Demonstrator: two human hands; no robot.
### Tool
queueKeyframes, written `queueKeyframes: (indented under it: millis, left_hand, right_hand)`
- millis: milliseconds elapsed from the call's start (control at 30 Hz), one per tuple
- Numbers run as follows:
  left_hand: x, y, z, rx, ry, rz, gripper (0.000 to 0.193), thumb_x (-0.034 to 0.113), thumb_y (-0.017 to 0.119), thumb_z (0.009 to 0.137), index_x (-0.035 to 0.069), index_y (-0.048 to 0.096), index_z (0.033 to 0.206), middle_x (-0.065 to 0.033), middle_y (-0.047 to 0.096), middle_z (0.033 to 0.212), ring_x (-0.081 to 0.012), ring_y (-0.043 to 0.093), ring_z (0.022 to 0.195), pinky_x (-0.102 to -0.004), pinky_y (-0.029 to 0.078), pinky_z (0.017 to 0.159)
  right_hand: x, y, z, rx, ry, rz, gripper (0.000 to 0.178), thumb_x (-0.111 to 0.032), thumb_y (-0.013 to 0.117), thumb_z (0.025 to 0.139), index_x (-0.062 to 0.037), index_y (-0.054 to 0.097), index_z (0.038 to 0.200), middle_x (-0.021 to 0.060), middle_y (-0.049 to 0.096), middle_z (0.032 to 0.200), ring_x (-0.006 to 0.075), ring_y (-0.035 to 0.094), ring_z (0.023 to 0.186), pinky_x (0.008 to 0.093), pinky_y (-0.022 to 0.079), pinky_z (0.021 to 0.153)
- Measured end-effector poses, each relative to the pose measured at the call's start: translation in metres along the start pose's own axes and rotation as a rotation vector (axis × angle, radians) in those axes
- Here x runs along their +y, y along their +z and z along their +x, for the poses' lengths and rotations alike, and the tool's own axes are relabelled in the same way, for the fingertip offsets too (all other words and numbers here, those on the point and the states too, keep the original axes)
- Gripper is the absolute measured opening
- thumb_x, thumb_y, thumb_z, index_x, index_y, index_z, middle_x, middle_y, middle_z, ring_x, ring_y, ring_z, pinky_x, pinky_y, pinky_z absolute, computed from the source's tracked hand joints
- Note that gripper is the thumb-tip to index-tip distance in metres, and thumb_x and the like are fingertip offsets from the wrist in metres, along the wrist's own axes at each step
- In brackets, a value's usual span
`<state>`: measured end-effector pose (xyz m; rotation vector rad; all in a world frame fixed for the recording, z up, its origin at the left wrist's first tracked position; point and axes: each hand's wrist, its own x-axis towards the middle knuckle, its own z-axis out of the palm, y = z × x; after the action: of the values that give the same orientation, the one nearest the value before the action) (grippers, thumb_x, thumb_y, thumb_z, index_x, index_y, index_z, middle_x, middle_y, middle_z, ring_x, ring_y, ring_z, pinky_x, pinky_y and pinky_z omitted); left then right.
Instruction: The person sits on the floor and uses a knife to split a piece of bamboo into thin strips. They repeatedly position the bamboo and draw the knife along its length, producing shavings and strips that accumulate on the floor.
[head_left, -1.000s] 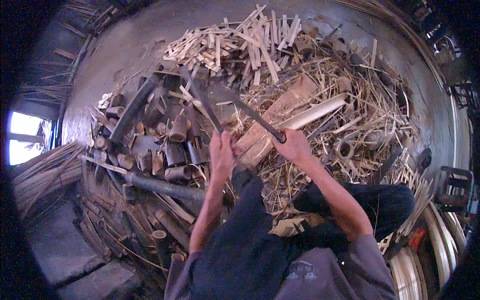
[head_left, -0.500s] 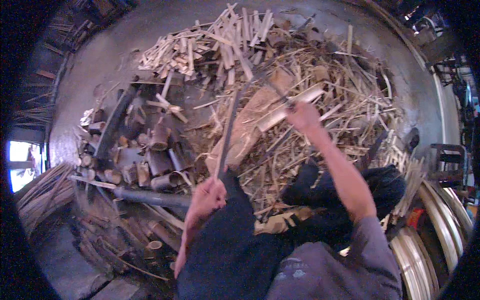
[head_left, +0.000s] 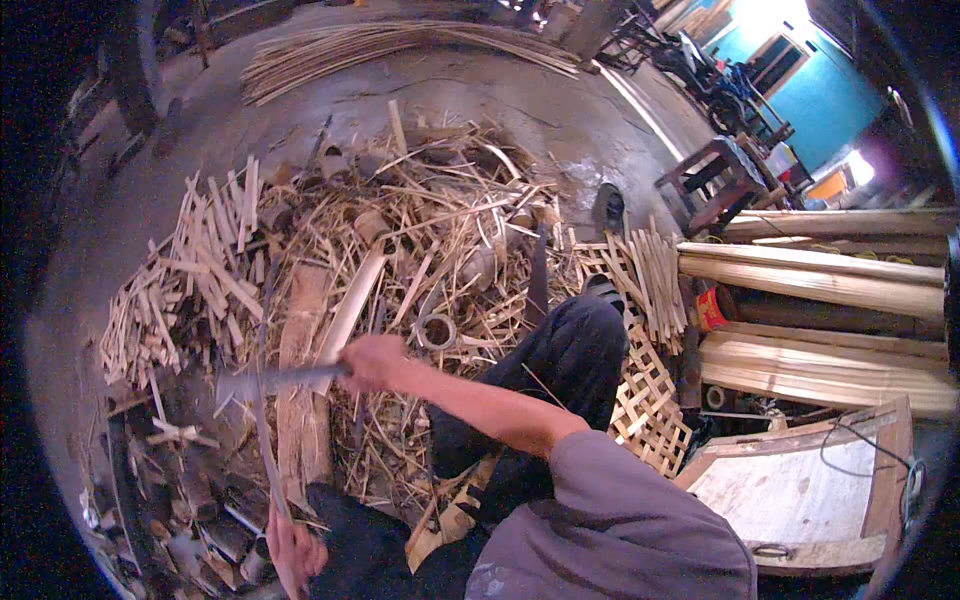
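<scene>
One knife (head_left: 290,378) fills the right grip (head_left: 372,363); the left grip (head_left: 296,553) clasps, apparently for steadiness, a bamboo strip (head_left: 264,434) extending ahead.

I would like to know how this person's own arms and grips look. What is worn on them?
The right arm has a loose, short grey-purple sleeve, which ends near the elbow; the forearm below is bare. The right grip is a hand without a glove. The left grip is also ungloved, though blurred; its sleeve is out of view.
</scene>
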<state>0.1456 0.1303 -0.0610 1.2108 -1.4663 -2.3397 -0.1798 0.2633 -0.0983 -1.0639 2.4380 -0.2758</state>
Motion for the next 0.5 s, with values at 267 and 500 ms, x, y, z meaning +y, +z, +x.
queueKeyframes:
  millis: [267,500]
  left_hand:
    - [0.062,0.052,0.014,-0.089,0.186,-0.395,0.064,0.019,0.040,0.088,0.006,0.020,0.147,-0.0151,0.060,0.091,-0.0241,0.058,0.071,-0.0346,0.049,0.063]
    - [0.079,0.014,0.064,-0.116,0.557,0.198,0.063,0.041,0.051,0.090,0.000,0.037,0.135,-0.0155,0.049,0.131,-0.0280,0.055,0.111,-0.0396,0.041,0.095]
  right_hand:
    - [0.035,-0.012,0.002,0.441,0.057,0.705,0.049,-0.038,0.062,0.078,0.0065,0.059,0.097,0.0216,0.064,0.080,0.0283,0.064,0.076,0.0380,0.049,0.073]
    - [0.005,0.067,-0.061,0.116,0.217,0.630,0.058,-0.055,0.059,0.078,-0.0081,0.059,0.113,0.0170,0.064,0.100,0.0315,0.061,0.096,0.0402,0.047,0.084]
